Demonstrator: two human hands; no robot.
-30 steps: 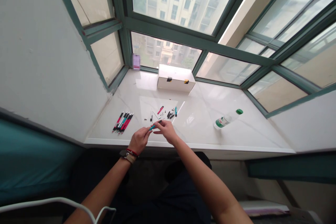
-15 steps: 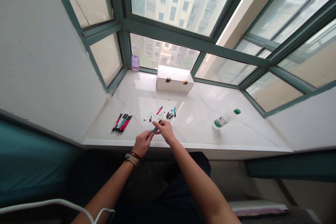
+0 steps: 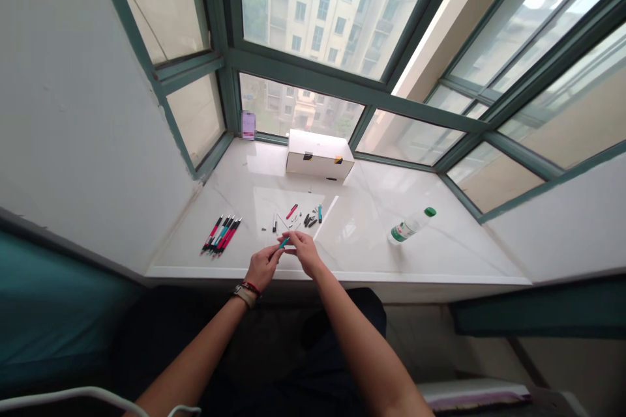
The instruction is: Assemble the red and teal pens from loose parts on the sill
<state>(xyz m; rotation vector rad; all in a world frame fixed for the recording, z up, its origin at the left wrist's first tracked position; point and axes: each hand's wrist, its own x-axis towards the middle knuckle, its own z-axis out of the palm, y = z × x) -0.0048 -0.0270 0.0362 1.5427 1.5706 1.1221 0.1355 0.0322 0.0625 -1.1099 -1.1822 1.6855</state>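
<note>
My left hand (image 3: 263, 268) pinches a teal pen barrel (image 3: 283, 243) above the front of the white sill. Fingers of my right hand (image 3: 304, 252) close around the barrel's upper end, partly covering it. Just beyond my hands lie loose pen parts: a red barrel (image 3: 292, 211), a teal barrel (image 3: 320, 214), a clear-and-black piece (image 3: 274, 223), and several black grips (image 3: 310, 221) among small metallic bits. Left of my hands, several red and teal pens (image 3: 221, 236) lie side by side.
A white box (image 3: 319, 159) stands against the window, with a slim black piece (image 3: 331, 178) by its front. To the right is a clear bottle (image 3: 411, 227) with a green cap. A purple packet (image 3: 248, 125) leans in the far left corner. The sill's front edge (image 3: 352, 277) runs below my hands.
The view has shifted slightly. The held pen's black end no longer shows at the top; teal shows there now. A slim black piece now appears by the white box.
</note>
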